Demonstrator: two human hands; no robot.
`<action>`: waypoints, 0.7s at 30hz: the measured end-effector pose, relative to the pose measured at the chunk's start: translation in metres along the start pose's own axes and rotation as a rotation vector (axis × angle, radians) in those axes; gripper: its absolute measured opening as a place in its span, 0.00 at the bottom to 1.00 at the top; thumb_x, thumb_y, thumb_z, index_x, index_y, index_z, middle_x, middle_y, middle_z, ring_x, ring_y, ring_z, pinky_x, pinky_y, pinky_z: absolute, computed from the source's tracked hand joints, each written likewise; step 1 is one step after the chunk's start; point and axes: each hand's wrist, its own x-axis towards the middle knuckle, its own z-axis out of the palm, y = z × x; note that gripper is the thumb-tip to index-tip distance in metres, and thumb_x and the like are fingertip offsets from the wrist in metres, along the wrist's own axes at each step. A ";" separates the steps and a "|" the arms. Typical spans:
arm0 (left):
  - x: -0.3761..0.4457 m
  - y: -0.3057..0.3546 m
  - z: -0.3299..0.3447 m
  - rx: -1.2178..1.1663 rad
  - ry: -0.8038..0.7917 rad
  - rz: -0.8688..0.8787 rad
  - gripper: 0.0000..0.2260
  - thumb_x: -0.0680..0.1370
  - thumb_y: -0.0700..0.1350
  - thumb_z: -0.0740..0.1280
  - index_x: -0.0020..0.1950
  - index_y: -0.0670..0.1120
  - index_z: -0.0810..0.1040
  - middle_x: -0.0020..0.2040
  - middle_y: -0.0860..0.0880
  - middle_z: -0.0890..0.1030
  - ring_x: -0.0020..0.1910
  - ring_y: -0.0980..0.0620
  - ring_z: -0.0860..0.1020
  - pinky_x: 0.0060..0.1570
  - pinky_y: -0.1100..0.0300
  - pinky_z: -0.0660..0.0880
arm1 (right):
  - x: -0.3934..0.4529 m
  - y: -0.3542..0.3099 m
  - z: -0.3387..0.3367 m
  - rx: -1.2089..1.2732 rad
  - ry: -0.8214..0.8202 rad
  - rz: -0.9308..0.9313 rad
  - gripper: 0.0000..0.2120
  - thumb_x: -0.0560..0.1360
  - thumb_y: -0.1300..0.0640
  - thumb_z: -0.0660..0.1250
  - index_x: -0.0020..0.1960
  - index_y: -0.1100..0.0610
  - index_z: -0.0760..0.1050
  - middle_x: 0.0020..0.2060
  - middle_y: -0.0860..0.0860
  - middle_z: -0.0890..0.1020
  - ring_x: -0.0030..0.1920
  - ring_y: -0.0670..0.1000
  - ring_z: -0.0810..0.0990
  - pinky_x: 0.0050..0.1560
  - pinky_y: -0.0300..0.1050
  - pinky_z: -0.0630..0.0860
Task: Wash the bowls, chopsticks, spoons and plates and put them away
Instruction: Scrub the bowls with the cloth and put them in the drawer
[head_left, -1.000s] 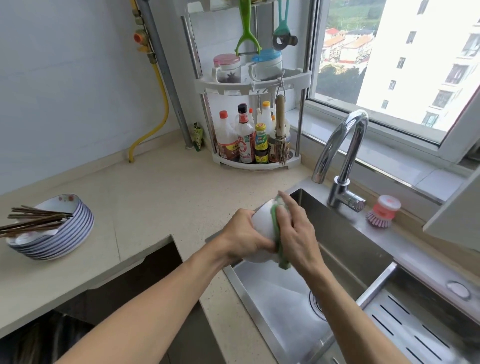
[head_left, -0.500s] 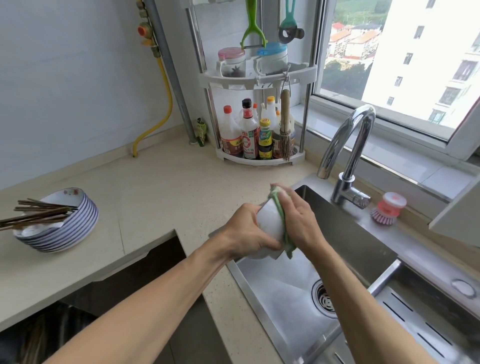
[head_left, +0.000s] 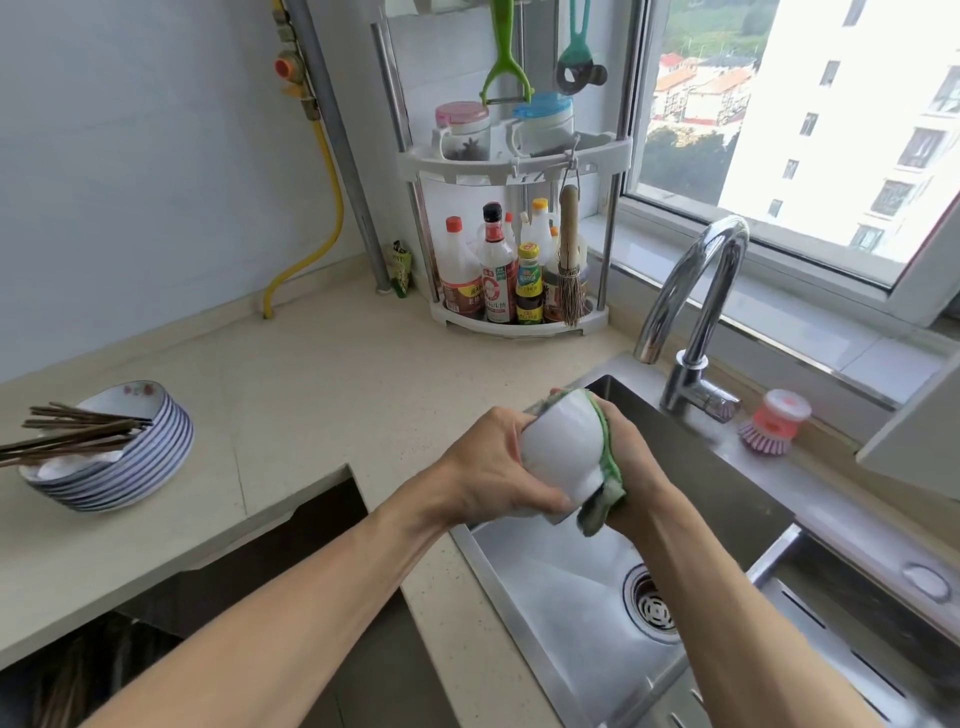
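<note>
Bowl (head_left: 563, 457) — left hand (head_left: 485, 475) grips; right hand (head_left: 631, 467) presses sponge (head_left: 605, 488)

Bare forearms — no sleeves, no rings

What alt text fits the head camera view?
Over a steel sink, the left hand holds a white bowl while the right hand rubs it with a green cloth; stacked plates with chopsticks wait left.
</note>
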 end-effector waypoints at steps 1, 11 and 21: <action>-0.002 0.002 -0.001 0.000 -0.010 0.007 0.16 0.65 0.33 0.78 0.51 0.36 0.81 0.48 0.38 0.83 0.46 0.40 0.84 0.44 0.43 0.83 | 0.000 0.000 -0.001 0.031 -0.009 0.031 0.16 0.77 0.43 0.64 0.47 0.56 0.80 0.44 0.58 0.82 0.42 0.59 0.82 0.43 0.51 0.78; 0.016 0.003 0.003 -0.005 0.067 -0.172 0.14 0.66 0.36 0.80 0.48 0.43 0.82 0.43 0.47 0.85 0.41 0.50 0.84 0.43 0.54 0.83 | -0.002 0.007 0.013 -0.739 0.185 -0.541 0.16 0.82 0.43 0.58 0.67 0.42 0.74 0.59 0.52 0.78 0.55 0.52 0.80 0.55 0.52 0.79; 0.009 0.001 0.001 0.039 -0.022 -0.080 0.16 0.66 0.35 0.79 0.52 0.39 0.82 0.49 0.41 0.84 0.47 0.42 0.84 0.46 0.45 0.83 | -0.009 -0.003 0.001 -0.528 0.129 -0.333 0.14 0.83 0.44 0.58 0.59 0.47 0.78 0.54 0.55 0.82 0.47 0.53 0.83 0.45 0.49 0.80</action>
